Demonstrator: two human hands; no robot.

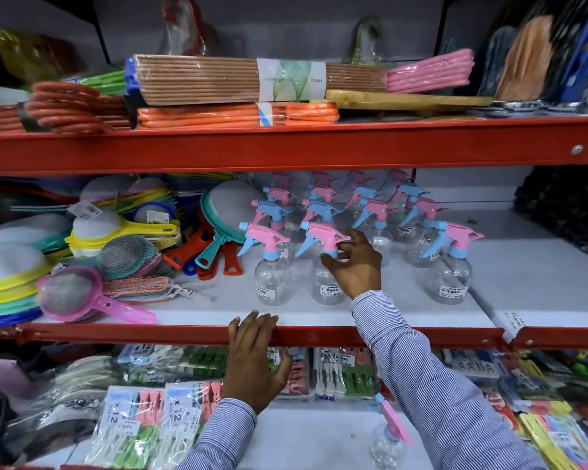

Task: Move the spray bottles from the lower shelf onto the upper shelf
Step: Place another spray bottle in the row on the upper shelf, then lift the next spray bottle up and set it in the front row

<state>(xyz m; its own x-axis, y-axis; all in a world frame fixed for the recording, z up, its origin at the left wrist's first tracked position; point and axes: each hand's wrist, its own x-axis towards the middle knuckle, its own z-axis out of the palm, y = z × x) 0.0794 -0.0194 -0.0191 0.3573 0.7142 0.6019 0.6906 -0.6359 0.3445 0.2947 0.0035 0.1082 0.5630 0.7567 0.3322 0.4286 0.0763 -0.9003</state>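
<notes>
Pink-headed spray bottle [325, 262] stands upright, nozzle leftward, right hand [353, 262] closing around its neck; left hand [253, 361] open on shelf edge [116, 334].

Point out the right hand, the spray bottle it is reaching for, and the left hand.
right hand [353, 266], head view, back of the hand
spray bottle [323, 237], head view, pink trigger head
left hand [252, 357], head view, back of the hand

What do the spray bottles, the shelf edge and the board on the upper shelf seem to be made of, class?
Spray bottle: clear, glossy plastic by the look, since the shelf shows through it; its pink trigger head looks like opaque plastic.
Shelf edge: probably painted metal, red with a slight sheen and rivets.
Board: seemingly wood, tan and matte, with faint grain.
</notes>
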